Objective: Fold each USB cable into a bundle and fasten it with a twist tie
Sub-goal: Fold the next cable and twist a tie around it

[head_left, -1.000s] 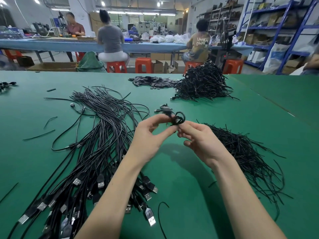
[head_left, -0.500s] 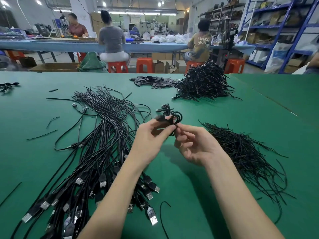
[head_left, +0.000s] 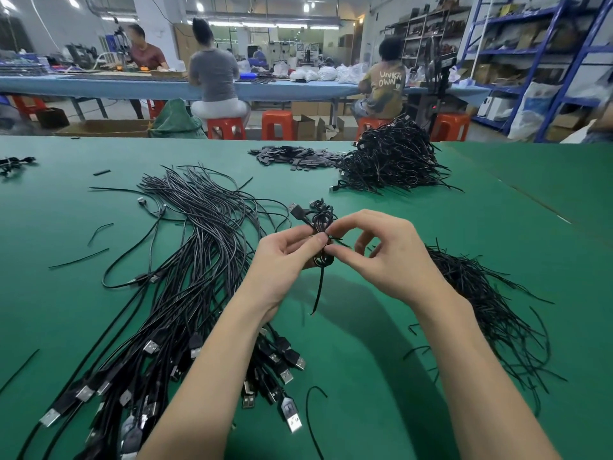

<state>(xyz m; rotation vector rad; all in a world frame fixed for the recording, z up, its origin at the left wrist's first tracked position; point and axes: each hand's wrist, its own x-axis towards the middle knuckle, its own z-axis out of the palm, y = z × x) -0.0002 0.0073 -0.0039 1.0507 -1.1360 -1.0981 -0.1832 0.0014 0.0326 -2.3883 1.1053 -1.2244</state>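
Twisting a tie round a folded cable, head view.
Left hand [head_left: 285,260] grips the small coiled black USB cable bundle [head_left: 321,220] above the green surface [head_left: 381,376], steadying it; right hand [head_left: 384,257] pinches the thin black twist tie [head_left: 320,287] at its waist.

Single head cam, wide-angle, looked forward and down from the wearer's eye level. Close on the green worktop [head_left: 431,393] near edge; forearms entered from the bottom; workshop benches filled the upper frame.

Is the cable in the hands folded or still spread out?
Folded: the cable is a small coiled bundle pinched between left hand and right hand.
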